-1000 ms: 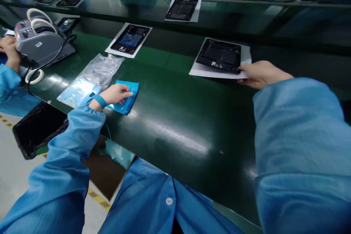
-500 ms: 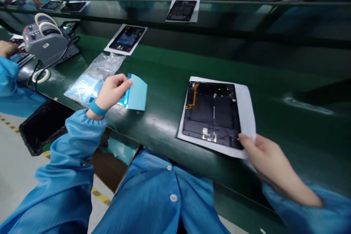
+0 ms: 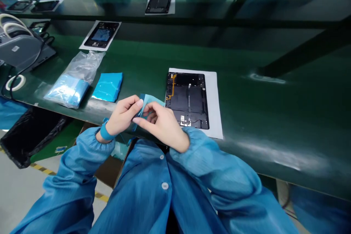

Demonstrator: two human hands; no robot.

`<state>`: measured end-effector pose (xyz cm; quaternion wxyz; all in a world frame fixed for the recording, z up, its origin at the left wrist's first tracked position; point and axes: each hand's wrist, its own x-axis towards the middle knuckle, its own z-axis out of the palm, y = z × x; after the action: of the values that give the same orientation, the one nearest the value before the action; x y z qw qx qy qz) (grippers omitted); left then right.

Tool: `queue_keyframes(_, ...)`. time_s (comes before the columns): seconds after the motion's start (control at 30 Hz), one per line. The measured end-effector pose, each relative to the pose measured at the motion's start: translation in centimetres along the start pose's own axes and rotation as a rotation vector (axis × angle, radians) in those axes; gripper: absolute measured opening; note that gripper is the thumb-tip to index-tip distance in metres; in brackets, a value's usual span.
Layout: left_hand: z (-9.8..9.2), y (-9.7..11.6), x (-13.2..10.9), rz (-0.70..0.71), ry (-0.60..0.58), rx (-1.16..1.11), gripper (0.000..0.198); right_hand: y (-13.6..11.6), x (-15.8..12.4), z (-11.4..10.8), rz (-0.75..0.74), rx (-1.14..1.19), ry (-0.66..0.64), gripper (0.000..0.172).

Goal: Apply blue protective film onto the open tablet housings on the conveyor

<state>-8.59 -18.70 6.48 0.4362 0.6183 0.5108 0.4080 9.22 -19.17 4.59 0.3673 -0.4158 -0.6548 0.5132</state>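
Note:
Between my hands, over the front edge of the bench, is a light blue film sheet [image 3: 151, 99] with a darker strip along its left side. My left hand [image 3: 124, 114] pinches that strip between thumb and forefinger. My right hand [image 3: 164, 122] is at the sheet's lower part, thumb and fingers drawn together on it; its fingertips partly cover the film. Just right of them lies an opened tablet [image 3: 189, 100], black inside with an orange flex cable, on a white sheet [image 3: 214, 102]. Left of my hands sits a stack of blue film sheets [image 3: 108, 86].
A clear plastic bag of blue films [image 3: 68, 87] lies at the left, by a tape roll [image 3: 15, 82] and a grey machine [image 3: 19, 49]. Another tablet [image 3: 101, 36] rests farther back, and one [image 3: 159, 3] is on the raised shelf. A black bin bag [image 3: 33, 131] hangs below the edge.
My right hand has left the tablet's white sheet and come over to the film in my left hand. The film has moved right, away from the blue stack. The view has shifted right.

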Motion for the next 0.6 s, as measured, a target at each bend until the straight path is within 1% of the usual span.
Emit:
queue_keyframes(0.07, -0.1, -0.9, -0.3, -0.022, -0.048, -0.083, 0.051, 0.2, 0.5, 1.0, 0.068, 0.143, -0.006, 0.037)
queue_keyframes(0.13, -0.5, -1.9, -0.5, -0.055, -0.090, -0.140, 0.049, 0.7, 0.5, 1.2, 0.119, 0.249, -0.013, 0.036)
queue_keyframes(0.23, -0.9, -2.7, -0.8, -0.063, -0.102, -0.154, 0.045, 1.4, 0.3, 1.2, 0.160, 0.310, 0.013, 0.036)
queue_keyframes(0.33, -0.9, -2.7, -0.9, -0.031, -0.088, -0.132, 0.043, 1.9, 0.3, 1.4, 0.167, 0.326, 0.052, 0.038)
queue_keyframes(0.4, -0.7, -2.4, -1.1, 0.026, -0.063, -0.069, 0.041, 2.0, 0.4, 1.6, 0.140, 0.318, 0.095, 0.040)
queue_keyframes(0.5, -0.7, -2.4, -1.2, 0.176, -0.018, 0.117, 0.036, 1.9, 0.5, 1.7, 0.097, 0.321, 0.148, 0.043)
queue_keyframes(0.6, -1.0, -2.7, -1.3, 0.316, -0.007, 0.286, 0.022, 1.7, 0.5, 1.6, 0.069, 0.350, 0.147, 0.037)
